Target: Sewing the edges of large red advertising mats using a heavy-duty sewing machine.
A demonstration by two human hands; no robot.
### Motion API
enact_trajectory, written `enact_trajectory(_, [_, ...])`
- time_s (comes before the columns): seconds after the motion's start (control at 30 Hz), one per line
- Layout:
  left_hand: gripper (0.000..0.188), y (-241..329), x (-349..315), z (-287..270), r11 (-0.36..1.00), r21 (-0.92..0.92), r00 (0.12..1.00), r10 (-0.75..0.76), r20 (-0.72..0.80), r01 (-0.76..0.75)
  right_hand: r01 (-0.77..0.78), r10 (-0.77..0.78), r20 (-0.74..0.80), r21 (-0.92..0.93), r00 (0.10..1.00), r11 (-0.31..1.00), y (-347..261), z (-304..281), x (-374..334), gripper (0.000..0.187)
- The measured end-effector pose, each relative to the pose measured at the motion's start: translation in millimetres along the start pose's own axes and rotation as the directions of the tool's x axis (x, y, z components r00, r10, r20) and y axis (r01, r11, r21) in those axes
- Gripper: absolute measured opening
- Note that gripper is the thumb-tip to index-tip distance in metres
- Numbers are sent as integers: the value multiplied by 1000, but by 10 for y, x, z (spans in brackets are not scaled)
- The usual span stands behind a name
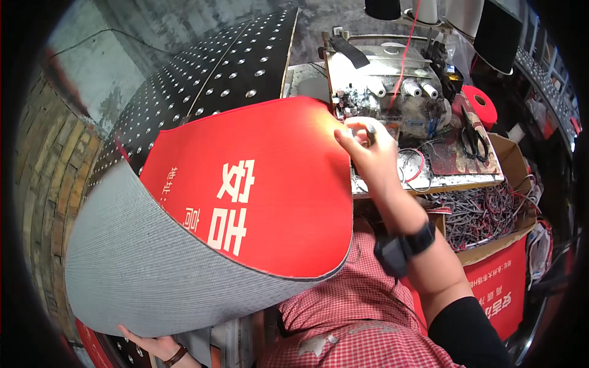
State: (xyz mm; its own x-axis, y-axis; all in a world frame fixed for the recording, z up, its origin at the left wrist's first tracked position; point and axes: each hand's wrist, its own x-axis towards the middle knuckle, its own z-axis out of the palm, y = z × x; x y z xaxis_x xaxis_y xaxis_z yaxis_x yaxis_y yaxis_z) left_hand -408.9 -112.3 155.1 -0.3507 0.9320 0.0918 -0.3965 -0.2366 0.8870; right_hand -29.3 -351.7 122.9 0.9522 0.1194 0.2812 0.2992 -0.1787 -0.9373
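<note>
A red mat (294, 178) with white lettering spreads in front of me. Its near left part is folded over, showing ribbed grey backing (141, 257). Below that fold, my left hand (150, 343) holds the mat's lower edge, some of its fingers hidden behind it. At the mat's far right edge, my right hand (373, 150) has its fingers curled, thumb close to the red surface. A small dark object shows among those fingers, too little of it to name. Just beyond is an industrial sewing machine (392, 80), its needle area partly covered by the hand.
A black studded board (215, 80) slopes up at the left. Scissors (472, 138) and a red tape roll (480, 105) lie right of the machine. A cardboard box (491, 245) of tangled trimmings stands below the table. Another red mat (500, 294) hangs under it; thread cones (463, 15) stand above.
</note>
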Motion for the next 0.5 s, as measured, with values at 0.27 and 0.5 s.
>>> enact_trajectory(0.27, [72,368,410,-381,999,32,1000,27,14,-27,205,-192,127,-96,973,974,418,281,-15,42])
enact_trajectory(0.5, [67,484,-51,-314,997,64,984,-56,170,46,135,-127,114,-63,985,989,481,175,-165,40])
